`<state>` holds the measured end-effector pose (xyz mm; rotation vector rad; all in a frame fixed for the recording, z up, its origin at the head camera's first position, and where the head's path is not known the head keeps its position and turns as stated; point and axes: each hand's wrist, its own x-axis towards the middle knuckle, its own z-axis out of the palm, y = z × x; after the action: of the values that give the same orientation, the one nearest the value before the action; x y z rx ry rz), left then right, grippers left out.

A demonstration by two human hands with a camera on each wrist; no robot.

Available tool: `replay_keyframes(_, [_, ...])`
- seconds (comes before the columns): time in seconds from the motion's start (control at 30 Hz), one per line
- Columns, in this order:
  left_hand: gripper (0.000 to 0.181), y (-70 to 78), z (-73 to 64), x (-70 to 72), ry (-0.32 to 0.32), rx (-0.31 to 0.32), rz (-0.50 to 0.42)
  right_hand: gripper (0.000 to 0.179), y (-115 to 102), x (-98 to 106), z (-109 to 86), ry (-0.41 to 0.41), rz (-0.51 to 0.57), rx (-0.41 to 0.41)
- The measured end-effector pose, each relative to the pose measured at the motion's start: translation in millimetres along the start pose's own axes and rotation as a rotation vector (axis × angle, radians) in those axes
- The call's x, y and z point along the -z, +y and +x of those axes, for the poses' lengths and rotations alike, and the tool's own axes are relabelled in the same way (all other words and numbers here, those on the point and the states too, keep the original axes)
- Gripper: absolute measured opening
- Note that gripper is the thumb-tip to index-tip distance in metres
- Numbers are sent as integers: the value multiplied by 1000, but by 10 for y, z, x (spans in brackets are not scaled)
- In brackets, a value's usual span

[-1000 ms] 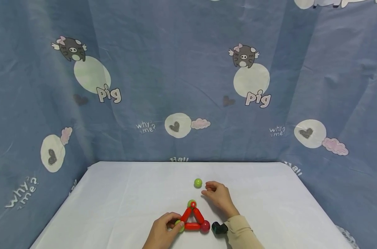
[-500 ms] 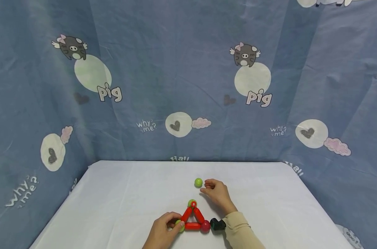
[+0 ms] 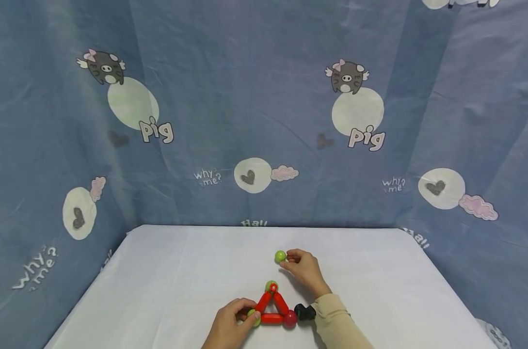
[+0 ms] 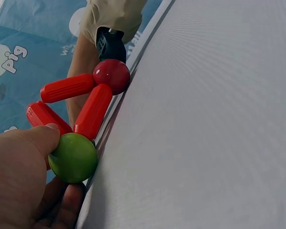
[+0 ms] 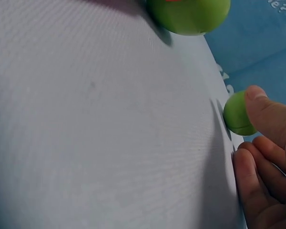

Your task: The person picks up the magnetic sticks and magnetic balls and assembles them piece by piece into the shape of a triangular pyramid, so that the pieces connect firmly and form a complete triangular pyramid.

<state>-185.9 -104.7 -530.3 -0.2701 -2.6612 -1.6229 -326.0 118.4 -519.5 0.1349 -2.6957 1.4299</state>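
A triangle of red rods [image 3: 271, 318] lies on the white table, with balls at its corners. My left hand [image 3: 229, 322] grips the green ball [image 4: 74, 158] at its near left corner between thumb and fingers. The other corners carry a dark red ball [image 3: 290, 319] and a second green ball [image 3: 270, 286], where a red rod end points up. A loose green ball [image 3: 280, 256] sits farther back. My right hand [image 3: 305, 269] is at its right side, thumb and fingers loosely bent around a gap. Whether they touch the ball I cannot tell; in the right wrist view the thumb partly hides it.
A black device [image 3: 305, 312] shows at the right sleeve, close beside the dark red ball. The white table [image 3: 181, 271] ends at the back against a blue printed curtain [image 3: 202, 97].
My right hand has shifted slightly left, narrowing the gap to the loose green ball. The left hand keeps its grip on the triangle's corner. The head view has turned a little.
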Motion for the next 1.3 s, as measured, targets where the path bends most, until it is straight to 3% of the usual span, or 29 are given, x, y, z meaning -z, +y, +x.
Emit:
replay_keyframes(0.63, [19,-3,21,11,-6,53,2,44,-37,-74,104,-18,-16,7])
replay_keyframes(1.1, [19,14,18,44,0,0,1,33,-52,-75,124,-17,-49,104])
replay_keyframes(1.3, [19,13,-9,27,-9,19,-4,32,10,-63,82,-18,-36,107])
